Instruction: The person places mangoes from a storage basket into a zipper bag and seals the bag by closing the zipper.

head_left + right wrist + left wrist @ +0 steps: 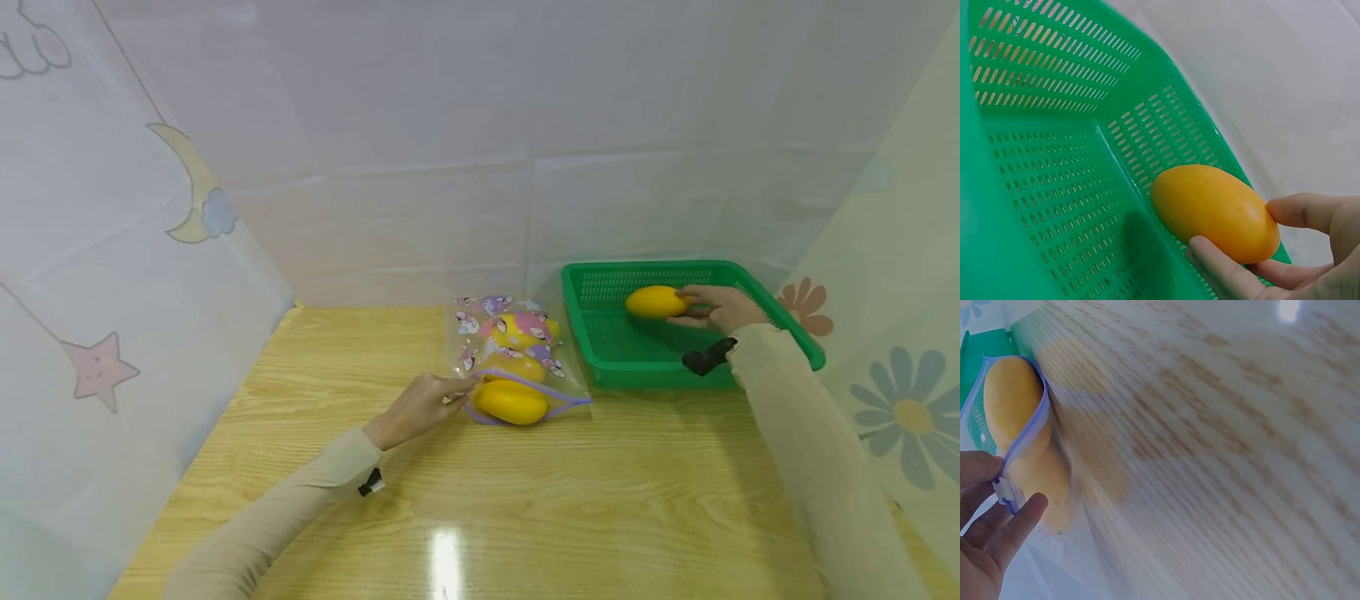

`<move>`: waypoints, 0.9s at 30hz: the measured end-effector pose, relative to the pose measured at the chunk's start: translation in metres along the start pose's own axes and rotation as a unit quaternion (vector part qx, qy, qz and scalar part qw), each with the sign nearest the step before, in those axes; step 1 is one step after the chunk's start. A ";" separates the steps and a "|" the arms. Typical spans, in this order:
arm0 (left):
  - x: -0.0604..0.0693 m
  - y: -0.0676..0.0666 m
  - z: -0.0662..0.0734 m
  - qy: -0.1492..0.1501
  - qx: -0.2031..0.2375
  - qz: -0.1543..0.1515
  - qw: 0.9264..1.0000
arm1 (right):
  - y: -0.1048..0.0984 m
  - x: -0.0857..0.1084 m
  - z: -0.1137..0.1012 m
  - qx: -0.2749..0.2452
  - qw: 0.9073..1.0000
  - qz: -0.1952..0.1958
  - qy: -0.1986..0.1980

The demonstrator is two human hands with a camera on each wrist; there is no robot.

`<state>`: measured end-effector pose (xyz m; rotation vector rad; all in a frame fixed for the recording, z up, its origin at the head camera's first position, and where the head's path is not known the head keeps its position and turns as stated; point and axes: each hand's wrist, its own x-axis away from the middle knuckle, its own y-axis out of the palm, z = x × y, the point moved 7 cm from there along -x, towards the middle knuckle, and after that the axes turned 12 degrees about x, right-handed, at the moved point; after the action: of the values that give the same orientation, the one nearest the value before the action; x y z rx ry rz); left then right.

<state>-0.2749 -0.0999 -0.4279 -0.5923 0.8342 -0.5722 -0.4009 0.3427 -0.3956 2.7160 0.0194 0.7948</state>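
My right hand (716, 308) grips a yellow mango (655, 302) by one end, fingers and thumb around it, inside the green plastic basket (637, 377). The right wrist view shows this mango (1213, 212) held above the basket's slotted floor, near a side wall. With thumb and fingers, my left hand (420, 408) pinches the purple-edged mouth of a clear zip bag (468, 321), beside its small white slider (1004, 490). The bag lies on the table with its mouth spread apart. Inside are several yellow mangoes; one mango (512, 402) sits right at the mouth.
The basket stands to the right of the bag, close to the back wall. A wood-grain table (480, 508) carries both. Pale printed sheets (420, 167) hang at the back and on both sides.
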 end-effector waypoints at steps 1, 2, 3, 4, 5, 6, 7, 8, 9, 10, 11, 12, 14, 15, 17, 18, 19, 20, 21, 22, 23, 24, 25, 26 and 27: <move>0.000 0.000 0.000 -0.001 -0.001 0.000 1.000 | 0.000 0.001 0.000 -0.005 1.000 -0.003 0.002; 0.000 0.000 -0.001 -0.001 -0.001 -0.001 1.000 | 0.001 0.002 0.000 -0.015 1.000 -0.004 0.006; 0.000 0.000 -0.001 -0.001 -0.001 -0.001 1.000 | 0.002 0.003 0.000 -0.023 1.000 -0.013 0.006; -0.001 0.000 -0.001 -0.001 -0.002 -0.001 1.000 | 0.002 0.004 0.000 -0.030 0.999 -0.018 0.008; 0.000 0.000 -0.001 0.000 -0.001 -0.001 1.000 | 0.001 0.004 0.000 -0.032 0.999 -0.015 0.012; 0.000 0.000 -0.002 0.002 -0.002 -0.001 1.000 | 0.001 0.004 -0.001 -0.031 0.999 -0.010 0.017; 0.000 0.000 -0.001 0.004 -0.001 0.000 1.000 | 0.000 0.002 -0.001 -0.018 1.000 -0.003 0.024; 0.000 0.000 -0.001 0.006 -0.001 0.001 1.000 | -0.002 0.000 -0.001 -0.002 0.999 0.010 0.040; 0.001 0.000 -0.001 0.008 0.000 0.001 1.000 | -0.003 -0.002 -0.002 0.013 0.998 0.017 0.054; 0.001 0.000 -0.001 0.010 0.000 0.001 1.000 | -0.004 -0.005 -0.002 0.031 0.997 0.027 0.068; 0.001 0.000 -0.001 0.011 0.000 0.001 1.000 | -0.005 -0.006 -0.002 0.044 0.995 0.032 0.078; 0.001 0.000 -0.002 0.012 0.000 0.001 1.000 | -0.005 -0.007 -0.003 0.059 0.994 0.030 0.083; 0.001 0.001 -0.002 0.012 0.000 0.001 1.000 | -0.005 -0.009 -0.003 0.072 0.993 0.027 0.090; 0.001 0.001 -0.002 0.012 0.000 0.001 1.000 | -0.005 -0.009 -0.004 0.077 0.993 0.025 0.088; 0.001 0.000 -0.002 0.011 -0.002 0.001 1.000 | -0.006 -0.009 -0.005 0.095 0.992 0.031 0.079; 0.001 0.000 -0.002 0.010 -0.002 0.001 1.000 | -0.006 -0.008 -0.005 0.103 0.991 0.031 0.075; 0.001 0.000 -0.002 0.010 -0.004 0.000 1.000 | -0.006 -0.008 -0.005 0.107 0.991 0.030 0.072; 0.001 0.000 -0.001 0.011 -0.004 0.000 1.000 | -0.006 -0.008 -0.006 0.114 0.991 0.028 0.069; 0.001 0.000 -0.001 0.010 -0.005 -0.001 1.000 | -0.005 -0.007 -0.005 0.113 0.991 0.026 0.068; 0.001 0.000 -0.001 0.010 -0.005 -0.001 1.000 | -0.005 -0.007 -0.005 0.110 0.991 0.027 0.066; 0.001 0.000 -0.001 0.009 -0.005 -0.002 1.000 | -0.005 -0.006 -0.006 0.107 0.992 0.027 0.063; 0.001 0.000 -0.001 0.008 -0.004 -0.003 1.000 | -0.006 -0.006 -0.006 0.101 0.993 0.026 0.061; 0.001 0.000 -0.001 0.006 -0.004 -0.003 1.000 | -0.005 -0.005 -0.006 0.097 0.993 0.026 0.058; 0.001 0.000 -0.001 0.004 -0.003 -0.004 1.000 | -0.006 -0.004 -0.006 0.094 0.994 0.027 0.053; 0.001 0.000 -0.001 0.001 -0.002 -0.004 1.000 | -0.006 -0.004 -0.007 0.092 0.994 0.026 0.049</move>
<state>-0.2755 -0.1007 -0.4288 -0.5991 0.8365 -0.5780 -0.4070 0.3500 -0.3938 2.8558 0.0458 0.9865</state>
